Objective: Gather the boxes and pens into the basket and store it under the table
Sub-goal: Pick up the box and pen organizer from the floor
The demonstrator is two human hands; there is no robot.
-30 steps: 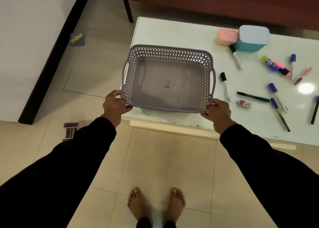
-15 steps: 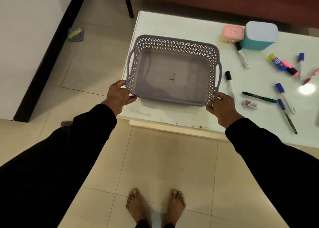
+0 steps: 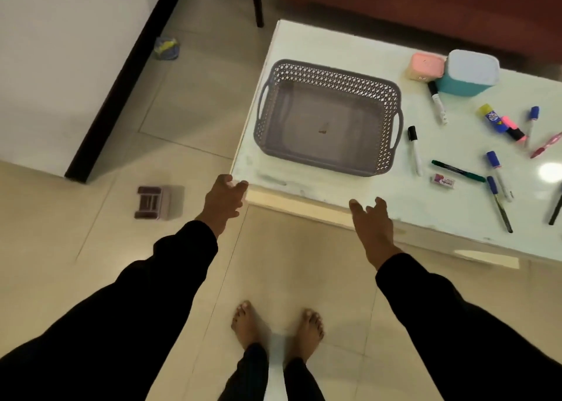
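Basket (image 3: 328, 154) set on table (image 3: 395, 200), both hands released (fingers relaxed)

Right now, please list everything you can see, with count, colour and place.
basket: 1, grey, table's left part
table: 1, white, right side
boxes: 2, pink and blue, far side of table
pens: about ten, mixed colours, right of basket
eraser: 1, white and pink, near the green pen
small box: 1, brown, floor at left
sofa: 1, red, behind table
hands: left and right, open, at table's near edge
feet: 2, bare, floor
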